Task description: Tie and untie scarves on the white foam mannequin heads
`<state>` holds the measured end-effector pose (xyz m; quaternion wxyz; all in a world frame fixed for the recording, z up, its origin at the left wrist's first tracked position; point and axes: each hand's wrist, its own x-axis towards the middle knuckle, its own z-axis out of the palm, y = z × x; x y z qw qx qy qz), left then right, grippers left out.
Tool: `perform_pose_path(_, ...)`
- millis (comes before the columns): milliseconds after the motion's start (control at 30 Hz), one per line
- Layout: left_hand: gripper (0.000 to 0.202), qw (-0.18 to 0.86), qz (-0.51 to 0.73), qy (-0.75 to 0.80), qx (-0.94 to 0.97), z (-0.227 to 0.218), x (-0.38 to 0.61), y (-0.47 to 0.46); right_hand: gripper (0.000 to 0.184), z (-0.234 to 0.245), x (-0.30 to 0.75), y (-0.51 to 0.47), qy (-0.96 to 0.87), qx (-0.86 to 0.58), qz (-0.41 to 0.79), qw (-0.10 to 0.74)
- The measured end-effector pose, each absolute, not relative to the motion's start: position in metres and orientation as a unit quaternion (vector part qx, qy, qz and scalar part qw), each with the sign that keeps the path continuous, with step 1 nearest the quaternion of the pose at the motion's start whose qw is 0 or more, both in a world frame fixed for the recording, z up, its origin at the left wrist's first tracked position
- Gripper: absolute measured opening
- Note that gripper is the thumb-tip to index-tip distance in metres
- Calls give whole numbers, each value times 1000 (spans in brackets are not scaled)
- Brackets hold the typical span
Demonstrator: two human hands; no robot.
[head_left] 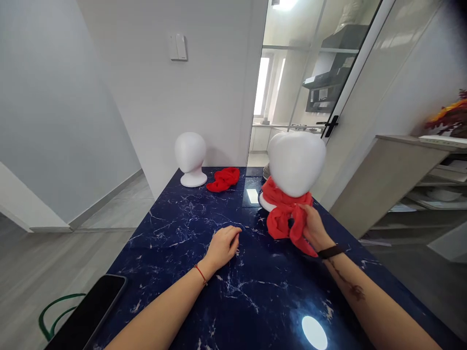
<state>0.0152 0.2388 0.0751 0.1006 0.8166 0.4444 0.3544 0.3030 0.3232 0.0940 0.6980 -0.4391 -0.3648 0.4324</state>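
A white mannequin head [297, 163] stands at the right of the table with a red scarf [279, 221] around its neck, tied in front into a loop with a hanging tail. My right hand [314, 226] is closed on the scarf at the right side of the knot; some of its fingers are hidden behind the cloth. My left hand [223, 247] rests on the tabletop, left of the scarf and apart from it, with its fingers curled together and nothing seen in them.
A second white mannequin head [190, 153] stands at the table's far left, beside a crumpled red cloth [224, 180]. A dark phone [89, 311] lies at the near left edge of the blue marbled table [175, 228]. Shelves [408, 194] stand to the right, near a glass door.
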Motion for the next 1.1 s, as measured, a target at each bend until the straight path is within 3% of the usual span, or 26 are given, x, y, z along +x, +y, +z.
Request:
perform_pose_path(133, 36, 160, 488, 480, 711, 70, 11, 245, 27, 90, 230, 296, -346, -396, 560, 640)
perform_pose_path(300, 48, 210, 550, 499, 636, 62, -7, 261, 45, 81, 142, 285, -404, -328, 626, 581)
perform_pose_path(633, 48, 119, 535, 538, 641, 59, -30, 277, 43, 65, 127, 311, -438, -284, 694, 496)
perform_pose_path(733, 39, 66, 540, 566, 619, 66, -26, 273, 47, 62, 133, 308, -490, -294, 641, 512)
perform_pose_path(867, 14, 27, 493, 555, 670, 75, -24, 264, 48, 59, 135, 303, -534, -395, 486, 568)
perform_pose_path(1000, 27, 21, 373, 538, 756, 75, -19, 260, 27, 61, 141, 300, -536, -459, 378, 600)
perform_pose_path(1100, 33, 13, 336, 561, 756, 73, -17, 260, 21, 61, 145, 299, -587, -465, 348, 565)
